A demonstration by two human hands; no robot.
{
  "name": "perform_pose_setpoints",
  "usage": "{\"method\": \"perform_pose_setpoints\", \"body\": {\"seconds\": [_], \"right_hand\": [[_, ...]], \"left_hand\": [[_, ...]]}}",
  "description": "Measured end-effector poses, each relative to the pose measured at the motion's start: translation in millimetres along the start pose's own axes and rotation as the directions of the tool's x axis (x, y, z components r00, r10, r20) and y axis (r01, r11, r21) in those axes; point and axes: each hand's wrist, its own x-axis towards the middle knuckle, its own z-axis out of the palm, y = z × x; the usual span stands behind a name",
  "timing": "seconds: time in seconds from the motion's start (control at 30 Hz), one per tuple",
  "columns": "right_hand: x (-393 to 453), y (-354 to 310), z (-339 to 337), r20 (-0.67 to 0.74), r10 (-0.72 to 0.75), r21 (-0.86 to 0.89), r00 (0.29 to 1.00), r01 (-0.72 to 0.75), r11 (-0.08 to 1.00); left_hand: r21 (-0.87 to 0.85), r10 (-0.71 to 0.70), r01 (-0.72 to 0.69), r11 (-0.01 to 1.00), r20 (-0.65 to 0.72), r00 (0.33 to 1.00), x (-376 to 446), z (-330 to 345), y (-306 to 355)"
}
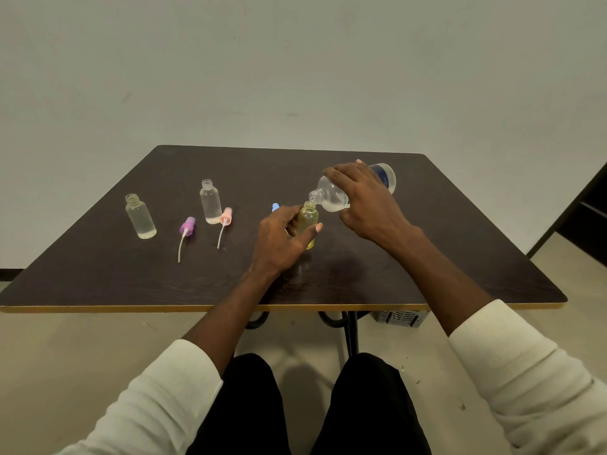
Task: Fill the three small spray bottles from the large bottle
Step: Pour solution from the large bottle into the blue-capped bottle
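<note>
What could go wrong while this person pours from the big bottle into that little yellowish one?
1. Spilling: the large bottle, tipped by the right hand, has a mouth about as wide as the narrow neck of the yellowish spray bottle, so liquid could miss onto the table.
2. Tipping: the left hand holds the small bottle; a slip could topple it.
3. Elbowing: the pink spray cap and clear open bottle stand close beside the left hand.
</note>
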Motion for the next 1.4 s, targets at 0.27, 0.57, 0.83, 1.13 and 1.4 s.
{"method": "perform_pose_setpoints", "body": {"seconds": [0.27, 0.57, 0.83, 1.13, 1.4], "right_hand": [[0.2, 0.1, -0.2, -0.002, -0.005, -0.011, 1.0, 0.005, 1.0], [0.3, 1.3, 1.1, -0.006, -0.012, -0.018, 1.0, 0.011, 1.0], [1.3, 2.4, 2.1, 0.004, 0.001, -0.025, 1.0, -0.001, 1.0], [1.7, 1.9, 2.2, -0.004, 0.0, -0.031, 1.0, 0.0, 1.0], [2.1, 1.9, 1.7, 0.015, 0.001, -0.039, 1.0, 0.0, 0.999]], "left_hand": [[0.006, 0.009, -0.009, 1.0, -0.004, 1.0, -0.1, -0.3, 0.3], [0.022, 0.025, -0.025, 0.999, -0.003, 1.0, 0.2, -0.4, 2.5], [0.023, 0.026, -0.026, 0.999, -0.008, 1.0, 0.3, -0.8, 3.9], [0.034, 0.013, -0.013, 0.999, -0.001, 1.0, 0.6, -0.2, 2.3], [0.026, -0.003, 0.003, 1.0, -0.004, 1.0, 0.6, -0.9, 3.1]]}}
